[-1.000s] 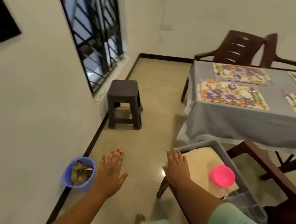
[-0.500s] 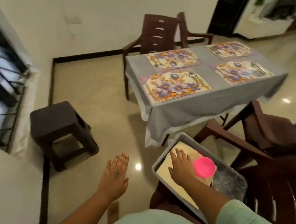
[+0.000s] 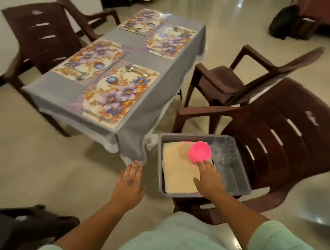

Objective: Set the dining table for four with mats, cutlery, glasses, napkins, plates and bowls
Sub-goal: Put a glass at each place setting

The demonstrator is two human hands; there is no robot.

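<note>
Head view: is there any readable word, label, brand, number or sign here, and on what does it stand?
None can be read.
Floral placemats: pattern only, no lettering visible.
Grey tub, pink bowl, brown chairs: no label or brand visible.
Dark bag in the far corner: too blurred to tell.

1. Pale mint-green top (image 3: 181, 239) covers the torso, its fabric soft and loosely creased.
2. Short sleeve (image 3: 288, 248) of the same green on the right arm, with a stitched seam line.
3. Forearms and both hands bare.
4. Small dark mark on the back of the left hand (image 3: 129, 183).
</note>
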